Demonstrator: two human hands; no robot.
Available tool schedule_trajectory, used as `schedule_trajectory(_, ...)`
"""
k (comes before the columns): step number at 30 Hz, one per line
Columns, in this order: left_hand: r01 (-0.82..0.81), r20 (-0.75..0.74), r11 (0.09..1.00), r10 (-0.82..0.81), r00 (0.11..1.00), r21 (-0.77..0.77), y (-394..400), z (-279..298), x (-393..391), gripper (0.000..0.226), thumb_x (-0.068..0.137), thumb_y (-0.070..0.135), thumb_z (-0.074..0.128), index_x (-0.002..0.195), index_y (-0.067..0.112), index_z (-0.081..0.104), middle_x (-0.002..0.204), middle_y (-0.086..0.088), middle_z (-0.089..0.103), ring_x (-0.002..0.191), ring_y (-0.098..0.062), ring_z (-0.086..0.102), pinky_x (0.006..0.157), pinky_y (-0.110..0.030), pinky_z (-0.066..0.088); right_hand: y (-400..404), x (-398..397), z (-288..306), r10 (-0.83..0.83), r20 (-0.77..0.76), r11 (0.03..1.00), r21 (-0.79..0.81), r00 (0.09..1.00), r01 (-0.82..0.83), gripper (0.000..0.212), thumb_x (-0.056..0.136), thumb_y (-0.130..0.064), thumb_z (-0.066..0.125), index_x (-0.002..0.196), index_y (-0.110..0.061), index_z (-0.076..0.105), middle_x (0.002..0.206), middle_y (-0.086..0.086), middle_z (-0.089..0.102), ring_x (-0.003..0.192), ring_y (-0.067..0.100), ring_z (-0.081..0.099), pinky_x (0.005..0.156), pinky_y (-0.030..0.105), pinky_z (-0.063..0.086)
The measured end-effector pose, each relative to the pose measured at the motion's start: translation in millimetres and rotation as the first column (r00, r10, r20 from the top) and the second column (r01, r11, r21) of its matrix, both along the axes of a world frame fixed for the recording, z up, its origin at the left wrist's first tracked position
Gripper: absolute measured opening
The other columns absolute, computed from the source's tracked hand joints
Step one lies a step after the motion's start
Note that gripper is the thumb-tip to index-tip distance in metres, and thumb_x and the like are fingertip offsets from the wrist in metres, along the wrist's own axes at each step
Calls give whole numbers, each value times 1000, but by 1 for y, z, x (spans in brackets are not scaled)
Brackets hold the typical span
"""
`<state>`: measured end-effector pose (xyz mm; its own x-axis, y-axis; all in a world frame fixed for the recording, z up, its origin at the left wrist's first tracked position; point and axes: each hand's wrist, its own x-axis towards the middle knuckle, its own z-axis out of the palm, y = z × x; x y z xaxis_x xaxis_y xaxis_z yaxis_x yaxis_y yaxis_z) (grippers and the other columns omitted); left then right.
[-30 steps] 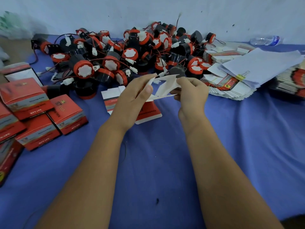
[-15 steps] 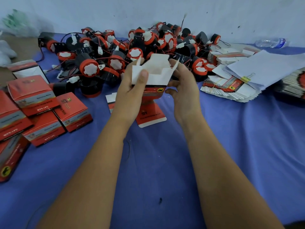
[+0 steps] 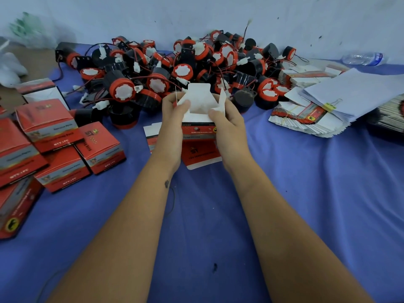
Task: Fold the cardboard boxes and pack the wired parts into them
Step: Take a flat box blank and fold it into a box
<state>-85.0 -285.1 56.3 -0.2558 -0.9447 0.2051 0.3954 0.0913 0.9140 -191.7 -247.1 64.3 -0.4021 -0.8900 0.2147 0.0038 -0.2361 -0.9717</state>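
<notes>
A red and white cardboard box [image 3: 200, 101] is held upright above the blue cloth, its white top flaps standing open. My left hand [image 3: 172, 119] grips its left side, thumb pressed on a flap. My right hand [image 3: 225, 123] grips its right side, thumb on the inner flap. Behind the box lies a big pile of black and red wired parts [image 3: 175, 68] with white connectors. Flat box blanks [image 3: 199, 154] lie under my hands.
Several folded red boxes [image 3: 54, 145] crowd the left side. A stack of flat blanks [image 3: 306, 119] and clipped white papers [image 3: 354, 92] lie at the right. A plastic bottle [image 3: 363, 59] rests by the wall. Blue cloth [image 3: 306, 193] covers the surface.
The flat blank has been opened into a box shape and turned upright. Both hands have shifted their hold to its sides, with the flaps now standing up.
</notes>
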Motion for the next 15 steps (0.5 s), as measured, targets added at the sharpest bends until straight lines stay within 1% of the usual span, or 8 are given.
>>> schedule_trajectory(2, 78, -73, 997, -78, 994, 1, -1, 0, 1, 48, 103, 50, 30, 128, 22, 60, 121, -7, 69, 110, -23, 67, 88, -35, 55, 0, 0, -1, -7, -52, 1000, -10, 999, 6, 49, 96, -6, 41, 136, -33, 52, 95, -27, 69, 80, -4, 63, 68, 18, 53)
schedule_trajectory(4, 78, -76, 997, -75, 994, 28, -2, 1, 1, 55, 104, 54, 22, 129, 26, 62, 122, -4, 70, 114, -22, 66, 93, -37, 54, 1, -1, -2, 7, -121, 1000, -27, 993, -10, 56, 96, -7, 37, 142, -37, 46, 95, -38, 65, 84, -2, 60, 73, 21, 52)
schedule_trajectory(6, 79, -21, 993, -78, 997, 88, -2, 2, 1, 47, 106, 49, 32, 141, 25, 52, 130, -4, 66, 118, -22, 64, 101, -41, 51, 3, -2, -3, 33, -128, 999, -36, 991, -38, 57, 95, -6, 36, 142, -37, 47, 100, -35, 65, 90, 5, 60, 78, 26, 52)
schedule_trajectory(7, 74, -3, 992, -74, 997, 106, -3, 0, 1, 44, 105, 45, 38, 143, 25, 50, 131, -2, 65, 118, -20, 64, 100, -41, 52, 2, -2, -2, 48, -118, 998, -38, 992, -53, 58, 94, -4, 35, 141, -35, 49, 103, -32, 66, 92, 5, 61, 78, 25, 51)
schedule_trajectory(9, 66, 10, 995, -67, 998, 69, -3, -1, 2, 34, 105, 35, 43, 135, 26, 54, 121, 3, 70, 108, -14, 68, 88, -33, 56, 3, -3, 0, 74, -111, 996, -40, 991, -79, 62, 90, 1, 34, 138, -34, 51, 116, -28, 64, 100, 1, 63, 79, 21, 51)
schedule_trajectory(11, 67, 25, 997, -68, 997, 27, -2, 0, 2, 28, 103, 25, 44, 128, 27, 56, 112, 4, 71, 97, -11, 70, 76, -29, 57, 4, -5, 1, 105, -106, 993, -36, 989, -110, 66, 86, 2, 33, 135, -39, 52, 117, -30, 63, 99, -3, 63, 73, 16, 50)
schedule_trajectory(13, 35, 51, 999, -36, 998, 22, -2, 2, 3, 33, 102, 17, 44, 132, 26, 53, 117, 0, 69, 95, -13, 70, 76, -31, 57, 4, -6, -1, 149, -86, 988, -38, 985, -152, 65, 86, 0, 36, 134, -41, 52, 118, -30, 63, 98, -4, 63, 71, 16, 50)
schedule_trajectory(15, -3, 72, 1000, 1, 997, 24, -4, 2, 4, 38, 101, 12, 41, 136, 25, 51, 124, -3, 66, 97, -15, 69, 79, -33, 57, 2, -6, -2, 241, -3, 969, -44, 970, -241, 59, 91, -5, 39, 140, -36, 48, 132, -15, 60, 110, 5, 61, 83, 24, 53)
